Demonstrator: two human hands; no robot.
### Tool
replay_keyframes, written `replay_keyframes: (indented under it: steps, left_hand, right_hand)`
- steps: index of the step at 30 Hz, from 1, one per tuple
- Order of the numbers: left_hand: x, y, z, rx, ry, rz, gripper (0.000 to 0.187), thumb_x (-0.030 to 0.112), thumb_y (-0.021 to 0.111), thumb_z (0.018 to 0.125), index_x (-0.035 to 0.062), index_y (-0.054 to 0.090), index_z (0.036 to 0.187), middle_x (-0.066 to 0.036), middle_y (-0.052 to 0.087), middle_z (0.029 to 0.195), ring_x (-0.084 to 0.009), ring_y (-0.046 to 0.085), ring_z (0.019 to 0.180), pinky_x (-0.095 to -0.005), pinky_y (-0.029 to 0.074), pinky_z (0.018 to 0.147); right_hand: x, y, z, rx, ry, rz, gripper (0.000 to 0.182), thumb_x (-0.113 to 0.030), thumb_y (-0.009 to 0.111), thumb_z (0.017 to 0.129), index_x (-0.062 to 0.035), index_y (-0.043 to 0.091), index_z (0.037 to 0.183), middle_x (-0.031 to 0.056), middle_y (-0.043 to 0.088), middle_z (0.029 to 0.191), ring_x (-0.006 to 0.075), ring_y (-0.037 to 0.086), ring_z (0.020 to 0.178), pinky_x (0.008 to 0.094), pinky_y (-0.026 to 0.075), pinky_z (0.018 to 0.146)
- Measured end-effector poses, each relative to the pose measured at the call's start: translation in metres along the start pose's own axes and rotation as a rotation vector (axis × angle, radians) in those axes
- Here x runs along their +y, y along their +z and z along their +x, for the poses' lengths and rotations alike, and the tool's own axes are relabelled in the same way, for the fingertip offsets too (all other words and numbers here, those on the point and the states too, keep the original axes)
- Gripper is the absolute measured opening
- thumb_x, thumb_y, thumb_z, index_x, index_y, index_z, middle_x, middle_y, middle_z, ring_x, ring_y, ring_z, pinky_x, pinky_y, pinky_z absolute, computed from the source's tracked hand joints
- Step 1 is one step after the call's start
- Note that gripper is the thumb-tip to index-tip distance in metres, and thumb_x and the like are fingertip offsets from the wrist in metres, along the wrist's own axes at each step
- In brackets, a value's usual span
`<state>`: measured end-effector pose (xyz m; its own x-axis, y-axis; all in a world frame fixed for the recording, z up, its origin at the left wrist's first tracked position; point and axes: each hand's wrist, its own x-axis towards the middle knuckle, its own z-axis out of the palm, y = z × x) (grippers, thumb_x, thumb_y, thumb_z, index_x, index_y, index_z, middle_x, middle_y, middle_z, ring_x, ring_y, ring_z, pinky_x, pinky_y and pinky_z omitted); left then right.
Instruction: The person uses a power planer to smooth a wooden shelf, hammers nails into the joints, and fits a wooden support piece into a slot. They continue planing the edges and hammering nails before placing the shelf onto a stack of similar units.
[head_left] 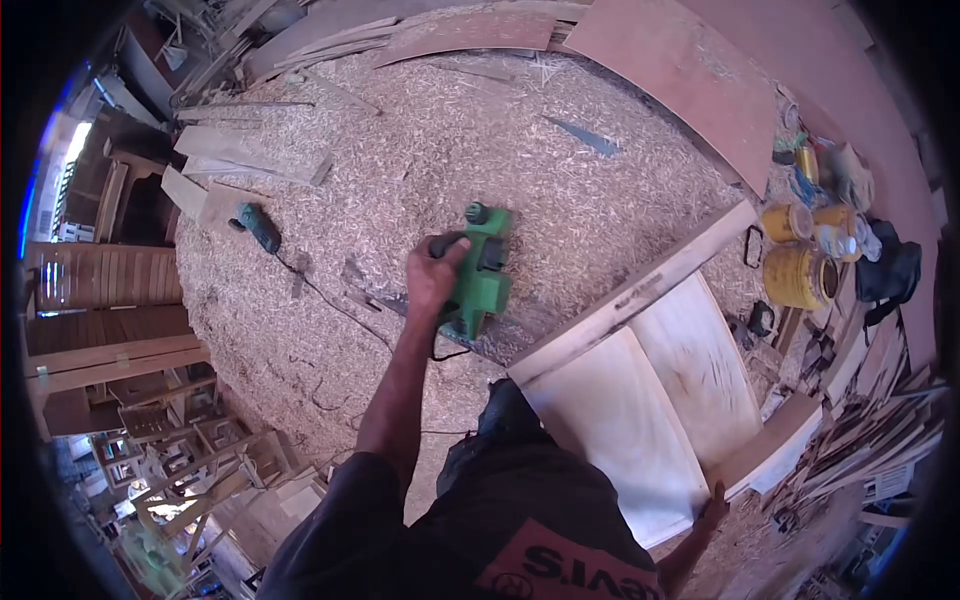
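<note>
My left hand [432,275] is wrapped round the black handle of a green electric planer [487,290]. The planer is over the wood shavings, left of a wooden frame [640,290] with thick rails and two pale panels [620,415]. The frame leans beside my legs, its long rail running diagonally. Low on the right, my right hand [714,508] grips the frame's near corner at the lower rail [765,450], its fingers partly hidden.
Shavings [350,180] cover the floor. A dark green power tool [260,228] with a cord lies left. A handsaw blade [585,135] lies ahead, near a plywood sheet [680,80]. Yellow buckets [795,278] and a black bag [888,272] stand right, above stacked offcuts [870,460].
</note>
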<state>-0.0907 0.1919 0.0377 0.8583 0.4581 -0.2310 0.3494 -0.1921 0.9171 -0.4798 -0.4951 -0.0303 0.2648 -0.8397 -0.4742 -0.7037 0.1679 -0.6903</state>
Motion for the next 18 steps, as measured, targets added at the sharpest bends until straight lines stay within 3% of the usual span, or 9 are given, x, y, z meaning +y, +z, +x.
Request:
replay_keyframes:
  steps: [2, 4, 5, 6, 7, 10, 11, 15, 18]
  left_hand:
    - [-0.007, -0.030, 0.021, 0.073, -0.013, 0.010, 0.038, 0.030, 0.085, 0.092, 0.0005, 0.079, 0.116, -0.005, 0.076, 0.089, -0.0098, 0.062, 0.069, -0.0303, 0.050, 0.059]
    - [0.014, -0.056, 0.035, 0.215, 0.029, 0.261, 0.042, 0.041, 0.084, 0.092, 0.0042, 0.080, 0.113, -0.001, 0.073, 0.084, -0.0091, 0.058, 0.066, -0.0304, 0.048, 0.060]
    - [-0.017, -0.079, 0.066, 0.164, 0.142, 0.148, 0.043, 0.042, 0.084, 0.092, 0.0039, 0.080, 0.110, -0.001, 0.073, 0.082, -0.0100, 0.057, 0.065, -0.0307, 0.048, 0.063]
    - [-0.031, -0.095, 0.089, 0.217, 0.077, 0.280, 0.041, 0.041, 0.084, 0.092, 0.0036, 0.079, 0.109, -0.002, 0.074, 0.086, -0.0102, 0.058, 0.070, -0.0298, 0.048, 0.066]
    - [-0.047, -0.103, 0.105, 0.184, 0.292, 0.106, 0.039, 0.039, 0.084, 0.093, 0.0037, 0.078, 0.110, -0.001, 0.073, 0.090, -0.0100, 0.060, 0.076, -0.0297, 0.049, 0.070]
    - [-0.093, -0.147, 0.155, 0.197, 0.160, -0.101, 0.039, 0.034, 0.084, 0.095, 0.0023, 0.075, 0.115, -0.006, 0.075, 0.099, -0.0134, 0.066, 0.087, -0.0342, 0.054, 0.081]
    - [-0.108, -0.167, 0.179, 0.208, 0.121, 0.031, 0.044, 0.039, 0.084, 0.094, 0.0020, 0.075, 0.115, -0.009, 0.076, 0.101, -0.0168, 0.067, 0.089, -0.0363, 0.055, 0.083]
    - [-0.099, -0.176, 0.184, 0.316, 0.086, 0.709, 0.076, 0.069, 0.075, 0.088, 0.0020, 0.072, 0.121, -0.017, 0.075, 0.098, -0.0380, 0.072, 0.090, -0.0475, 0.055, 0.088]
    - [-0.073, -0.130, 0.155, 0.964, 0.607, 1.389, 0.074, 0.066, 0.074, 0.089, 0.0010, 0.070, 0.124, -0.017, 0.074, 0.093, -0.0406, 0.072, 0.091, -0.0476, 0.055, 0.090]
  right_hand:
    - [0.013, -0.003, 0.001, 0.037, -0.007, 0.037, 0.039, -0.043, 0.086, 0.090, -0.0106, 0.064, 0.086, -0.0082, 0.043, 0.063, 0.0067, 0.032, 0.049, 0.0315, 0.025, 0.044]
    - [0.017, -0.001, 0.001, 0.011, 0.024, 0.018, 0.046, -0.047, 0.086, 0.090, -0.0200, 0.052, 0.074, -0.0095, 0.037, 0.057, 0.0060, 0.029, 0.044, 0.0311, 0.022, 0.041]
    - [0.012, -0.003, 0.003, 0.015, 0.038, 0.003, 0.052, -0.049, 0.086, 0.089, -0.0247, 0.046, 0.067, -0.0102, 0.034, 0.054, 0.0057, 0.028, 0.042, 0.0309, 0.021, 0.039]
    - [0.008, -0.009, 0.001, 0.017, 0.089, -0.104, 0.058, -0.051, 0.086, 0.089, -0.0264, 0.041, 0.064, -0.0097, 0.032, 0.052, 0.0059, 0.027, 0.041, 0.0320, 0.021, 0.039]
    - [0.004, -0.007, -0.003, 0.057, 0.086, -0.148, 0.059, -0.051, 0.085, 0.091, -0.0265, 0.039, 0.064, -0.0095, 0.032, 0.051, 0.0063, 0.027, 0.041, 0.0329, 0.020, 0.038]
    - [-0.019, -0.003, -0.024, -0.031, 0.016, -0.014, 0.039, -0.048, 0.088, 0.088, -0.0179, 0.063, 0.091, -0.0122, 0.035, 0.054, 0.0045, 0.027, 0.041, 0.0300, 0.019, 0.039]
    - [-0.023, 0.000, -0.021, -0.006, -0.019, -0.058, 0.042, -0.048, 0.086, 0.090, -0.0131, 0.065, 0.100, -0.0104, 0.040, 0.056, 0.0056, 0.034, 0.044, 0.0300, 0.024, 0.042]
    - [-0.035, -0.007, 0.002, 0.044, -0.077, -0.358, 0.045, -0.047, 0.085, 0.091, -0.0083, 0.067, 0.104, -0.0066, 0.047, 0.062, 0.0095, 0.041, 0.051, 0.0335, 0.031, 0.048]
    - [-0.057, -0.012, 0.003, -0.022, 0.044, -0.482, 0.053, -0.045, 0.085, 0.091, -0.0012, 0.069, 0.116, 0.0023, 0.064, 0.077, 0.0160, 0.056, 0.063, 0.0356, 0.046, 0.059]
